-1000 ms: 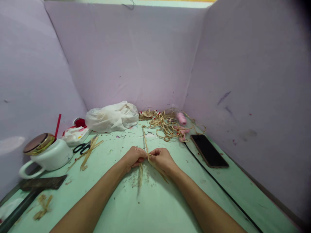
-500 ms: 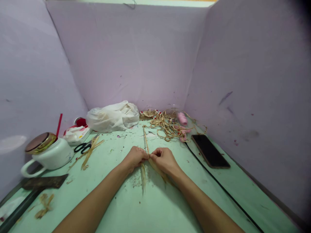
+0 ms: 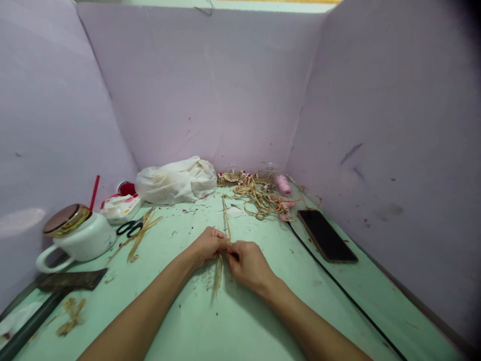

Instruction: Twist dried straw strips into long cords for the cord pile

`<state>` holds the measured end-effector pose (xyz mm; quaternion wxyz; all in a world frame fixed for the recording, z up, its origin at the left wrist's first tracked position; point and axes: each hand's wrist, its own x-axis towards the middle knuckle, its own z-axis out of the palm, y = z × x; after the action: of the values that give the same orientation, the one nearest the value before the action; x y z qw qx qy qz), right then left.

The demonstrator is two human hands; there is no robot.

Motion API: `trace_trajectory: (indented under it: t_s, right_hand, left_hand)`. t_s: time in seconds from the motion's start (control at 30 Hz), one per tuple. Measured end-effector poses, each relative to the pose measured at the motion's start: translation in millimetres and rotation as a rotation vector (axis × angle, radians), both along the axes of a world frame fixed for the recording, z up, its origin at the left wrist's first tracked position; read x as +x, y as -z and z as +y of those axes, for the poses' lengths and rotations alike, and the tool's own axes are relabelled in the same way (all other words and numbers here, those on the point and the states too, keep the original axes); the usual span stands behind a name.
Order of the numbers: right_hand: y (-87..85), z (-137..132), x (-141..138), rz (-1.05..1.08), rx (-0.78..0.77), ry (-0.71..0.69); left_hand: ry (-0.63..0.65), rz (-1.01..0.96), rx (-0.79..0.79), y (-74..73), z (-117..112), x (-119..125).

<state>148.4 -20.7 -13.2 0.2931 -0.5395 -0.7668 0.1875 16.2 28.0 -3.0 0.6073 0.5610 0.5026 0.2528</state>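
Note:
A thin straw-coloured braided cord [image 3: 226, 215] runs from the back of the pale green table down to my hands. My left hand [image 3: 211, 245] pinches the cord near its lower end. Against it, my right hand [image 3: 246, 263] has thumb and forefinger pressed together at the same spot, on the fibre strands there. Loose tan fibres [image 3: 218, 276] hang below the left fingers onto the table. The exact hold between the fingertips is hidden by the knuckles.
Behind the hands lie a heap of braided cord [image 3: 257, 193], a pink thread spool [image 3: 283, 185] and a white plastic bag [image 3: 176, 180]. To the left are black-handled scissors [image 3: 130, 228], a white mug [image 3: 86, 238] and a hammer [image 3: 73, 280]. A phone [image 3: 326, 235] and a black cable [image 3: 338, 291] lie right.
My right hand has turned and moved slightly left, its fingers now up against the left ones. The strands that trailed under the right hand no longer show there. The left hand stays in place.

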Motion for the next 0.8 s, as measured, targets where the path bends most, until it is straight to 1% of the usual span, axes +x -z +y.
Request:
trace_trajectory:
  t_s: [0.07, 0.13, 0.2, 0.23, 0.3, 0.37, 0.47, 0.57, 0.67, 0.73, 0.8]
  right_hand:
    - [-3.7, 4, 5, 0.052, -0.019, 0.030]
    - [-5.9, 11, 10, 0.149, -0.029, 0.137]
    - [-4.0, 19, 13, 0.271, -0.085, 0.210]
    - [-1.4, 23, 13, 0.327, -0.137, 0.196]
    - [6.1, 29, 11, 0.402, -0.231, 0.114]
    - [13.9, 31, 7, 0.417, -0.239, 0.066]
    - [21.3, 30, 3, 0.383, -0.225, 0.061]
    - [23.0, 29, 2, 0.376, -0.268, 0.034]
    - [21.9, 28, 2, 0.420, -0.335, 0.052]
    - [20.6, 27, 1, 0.438, -0.369, 0.077]
    - [18.8, 26, 0, 0.422, -0.357, 0.102]
  left_hand:
    - [-0.004, -0.017, -0.009, 1.1, 1, 0]
    - [0.002, -0.030, -0.016, 1.9, 1, -1]
    - [0.009, -0.035, -0.017, 2.2, 2, -2]
    - [0.011, -0.040, -0.015, 2.2, 1, -2]
    - [0.014, -0.048, -0.007, 1.6, 1, -3]
    - [0.012, -0.044, -0.001, 0.6, 1, -3]
    - [0.026, -0.022, -0.013, -0.6, 1, -4]
    - [0.066, 0.000, 0.002, -0.9, 1, -5]
    - [0.105, 0.022, 0.026, -1.4, 2, -6]
    - [0.130, 0.079, 0.075, -2.0, 3, -8]
    - [0.142, 0.163, 0.155, -1.9, 4, -8]
